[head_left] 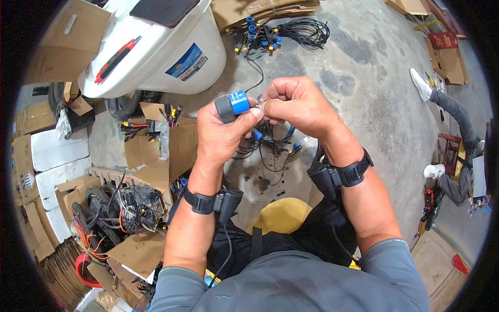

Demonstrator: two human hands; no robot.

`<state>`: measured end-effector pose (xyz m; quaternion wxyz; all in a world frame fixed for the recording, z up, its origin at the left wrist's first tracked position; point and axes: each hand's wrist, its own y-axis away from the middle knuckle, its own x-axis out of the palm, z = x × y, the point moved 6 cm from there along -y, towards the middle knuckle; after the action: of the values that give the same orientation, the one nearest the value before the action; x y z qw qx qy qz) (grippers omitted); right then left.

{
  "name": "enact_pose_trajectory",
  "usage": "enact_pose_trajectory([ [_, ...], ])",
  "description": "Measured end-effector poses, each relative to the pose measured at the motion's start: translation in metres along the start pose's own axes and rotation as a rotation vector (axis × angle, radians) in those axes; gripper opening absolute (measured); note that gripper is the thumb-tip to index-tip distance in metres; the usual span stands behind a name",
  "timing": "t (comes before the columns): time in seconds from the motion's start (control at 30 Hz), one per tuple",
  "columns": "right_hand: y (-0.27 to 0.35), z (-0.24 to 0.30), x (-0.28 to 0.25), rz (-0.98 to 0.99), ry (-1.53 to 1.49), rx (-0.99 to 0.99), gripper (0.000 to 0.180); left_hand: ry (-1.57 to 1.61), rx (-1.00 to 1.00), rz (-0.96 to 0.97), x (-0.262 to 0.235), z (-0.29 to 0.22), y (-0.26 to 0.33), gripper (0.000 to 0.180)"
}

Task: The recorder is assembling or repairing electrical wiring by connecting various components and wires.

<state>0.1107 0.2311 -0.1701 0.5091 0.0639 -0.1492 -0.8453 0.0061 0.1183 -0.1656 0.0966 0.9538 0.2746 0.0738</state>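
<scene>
My left hand [217, 136] is closed around a short black cylinder with a blue band [238, 102], which looks like a cable connector. Its thumb meets the fingertips of my right hand [302, 106], also closed in a pinch. Between both sets of fingertips shows a small pale, shiny piece [261, 105], too small to name. Below the hands, a tangle of black cables with blue connectors [270, 141] lies on the floor, partly hidden by them. A black strap with a small device sits on each forearm.
A white plastic tub [208, 57] stands upper left, with a red-and-black cutter [117, 60] and a dark phone [162, 10] on top. Coiled black cables [306, 34] lie beyond. Left are an open carton [156, 151] and tyres [99, 200]. Another person's legs [452, 112] show at right.
</scene>
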Motion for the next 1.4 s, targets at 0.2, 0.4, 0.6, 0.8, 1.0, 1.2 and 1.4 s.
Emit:
enact_pose_trajectory([
  [0.2,0.001,0.005,0.003,0.005,0.027,-0.028,0.01,-0.018,0.036,-0.037,-0.003,-0.005,0.003,0.017],
  [0.4,0.003,0.01,0.004,0.007,0.047,-0.045,0.014,-0.051,0.057,-0.035,-0.003,-0.007,0.002,0.017],
  [0.6,0.004,0.006,0.008,0.002,-0.044,-0.014,0.009,-0.002,0.036,0.011,-0.003,-0.007,0.0,0.011],
  [0.8,0.002,-0.006,0.014,0.055,-0.34,0.052,0.008,0.148,0.065,0.049,-0.001,-0.003,-0.001,0.009],
  [1.0,0.002,0.004,0.016,0.059,-0.327,-0.098,0.013,0.226,0.045,0.066,-0.004,0.001,-0.004,0.01],
  [1.2,0.006,0.017,0.011,0.091,-0.199,-0.168,0.012,0.164,0.01,0.07,-0.002,0.0,-0.002,0.01],
  [1.4,0.004,0.005,0.007,0.026,-0.08,-0.054,0.01,0.143,0.031,0.11,-0.002,0.002,-0.001,0.011],
])
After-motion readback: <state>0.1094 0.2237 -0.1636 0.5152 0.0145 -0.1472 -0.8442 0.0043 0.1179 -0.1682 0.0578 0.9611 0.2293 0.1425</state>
